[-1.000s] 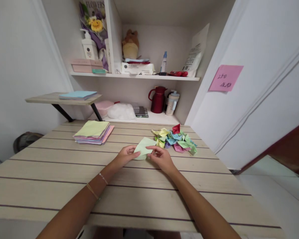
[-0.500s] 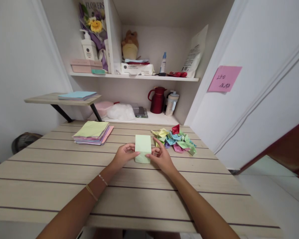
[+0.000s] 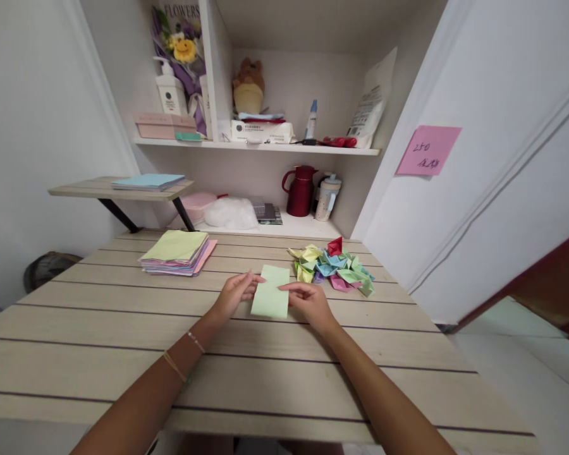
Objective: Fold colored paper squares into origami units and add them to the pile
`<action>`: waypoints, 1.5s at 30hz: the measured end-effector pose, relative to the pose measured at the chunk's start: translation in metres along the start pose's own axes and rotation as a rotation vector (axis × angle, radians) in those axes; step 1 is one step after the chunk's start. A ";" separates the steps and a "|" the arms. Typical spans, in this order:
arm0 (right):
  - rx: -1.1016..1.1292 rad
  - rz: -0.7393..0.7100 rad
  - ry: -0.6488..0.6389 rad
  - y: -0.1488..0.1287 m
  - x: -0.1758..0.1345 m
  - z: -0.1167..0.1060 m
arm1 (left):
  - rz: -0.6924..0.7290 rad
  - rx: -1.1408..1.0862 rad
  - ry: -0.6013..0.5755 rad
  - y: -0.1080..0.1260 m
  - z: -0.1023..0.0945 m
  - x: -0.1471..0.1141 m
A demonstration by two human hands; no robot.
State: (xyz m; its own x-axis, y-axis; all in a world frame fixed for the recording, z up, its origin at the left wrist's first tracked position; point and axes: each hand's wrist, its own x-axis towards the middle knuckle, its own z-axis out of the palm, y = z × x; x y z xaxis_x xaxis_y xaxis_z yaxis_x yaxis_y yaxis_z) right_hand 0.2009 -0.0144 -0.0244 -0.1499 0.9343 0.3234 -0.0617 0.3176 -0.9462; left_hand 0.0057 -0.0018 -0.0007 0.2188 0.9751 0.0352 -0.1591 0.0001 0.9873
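A pale green sheet of paper [image 3: 271,297], narrow and rectangular, is held just above the table between my two hands. My left hand [image 3: 234,294] pinches its left edge, thumb on top and fingers beneath. On the opposite edge, my right hand [image 3: 312,304] grips the paper the same way. Right behind my right hand lies a heap of small folded paper pieces [image 3: 334,264] in yellow, blue, green, pink and red. A stack of coloured paper sheets [image 3: 175,249], yellow on top, sits behind and to the left of my left hand.
Blue sheets [image 3: 148,181] lie on a small raised shelf [image 3: 85,188] at the left. A red jug [image 3: 300,191] and a pale tumbler [image 3: 328,198] stand in the cubby behind the table [image 3: 265,373]. A pink note [image 3: 429,150] is stuck on the right wall.
The green paper has turned slightly and now shows a longer face towards me. My thumbs have shifted from its lower part up to its side edges.
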 end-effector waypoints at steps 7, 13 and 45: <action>-0.133 -0.077 -0.099 -0.003 0.002 -0.003 | 0.030 0.020 -0.057 -0.004 0.000 -0.001; -0.235 -0.116 -0.160 -0.007 0.001 -0.004 | -0.025 -0.003 -0.152 -0.005 -0.002 -0.001; -0.038 0.020 0.102 -0.002 0.001 0.006 | -0.012 0.212 -0.188 -0.016 0.000 0.003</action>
State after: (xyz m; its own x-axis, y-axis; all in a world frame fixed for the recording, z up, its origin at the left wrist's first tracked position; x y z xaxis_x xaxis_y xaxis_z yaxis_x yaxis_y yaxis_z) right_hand 0.1953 -0.0146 -0.0219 -0.0493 0.9515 0.3037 -0.0217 0.3030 -0.9528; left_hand 0.0084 0.0008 -0.0161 0.3974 0.9171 0.0323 0.0448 -0.0546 0.9975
